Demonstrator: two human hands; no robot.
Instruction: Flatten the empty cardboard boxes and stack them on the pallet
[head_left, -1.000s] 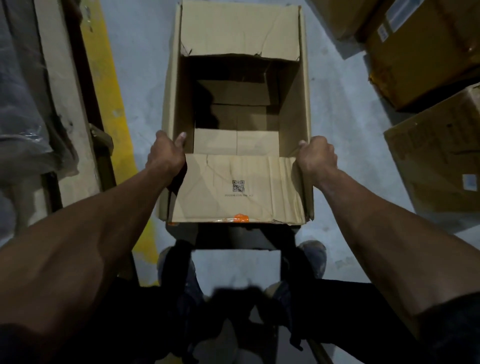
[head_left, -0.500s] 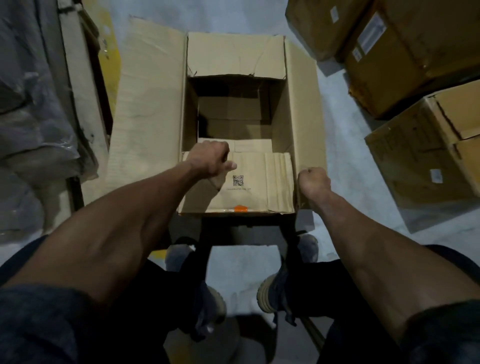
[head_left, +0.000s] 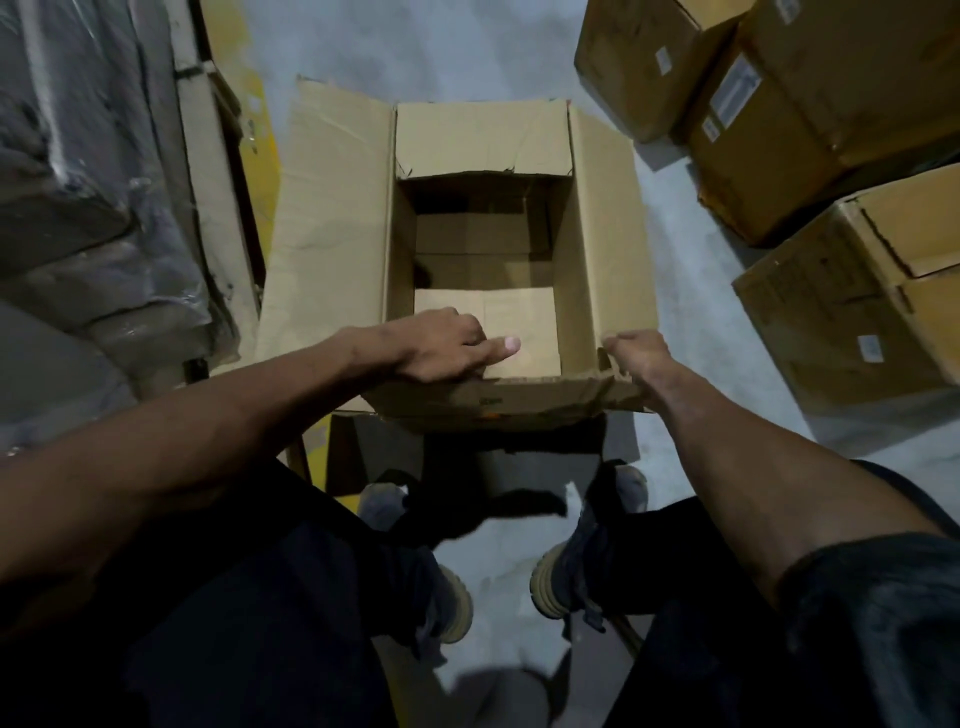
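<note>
Cardboard box (head_left: 483, 244), open-topped and empty, standing upright on grey concrete floor (head_left: 457, 57) directly ahead of person's feet. Left side flap (head_left: 327, 223) splayed outward and lying nearly flat. Right side flap (head_left: 608, 234) also folded outward. Far flap (head_left: 483, 137) tilted up and torn at both corners. Near flap (head_left: 498, 400) bent down and outward toward person, creased near its right end. Inner bottom flaps visible inside, partly in shadow.

Left hand (head_left: 441, 345) resting over near edge of box, thumb stretched along rim, fingers curled down over inside of near wall, gripping that edge. Right hand (head_left: 636, 353) at near right corner, fingers curled and pinching torn corner where right flap meets near flap. Both forearms reaching forward from bottom of view.

Shoes (head_left: 556, 582) planted on floor just short of box, dark trousers above.

Sealed brown cartons (head_left: 769, 104) with white labels stacked at upper right, another carton (head_left: 852, 312) with opened top at right, close to but apart from box. Plastic-wrapped goods (head_left: 78, 182) along left. Yellow floor stripe (head_left: 260, 104) partly hidden behind left flap.
</note>
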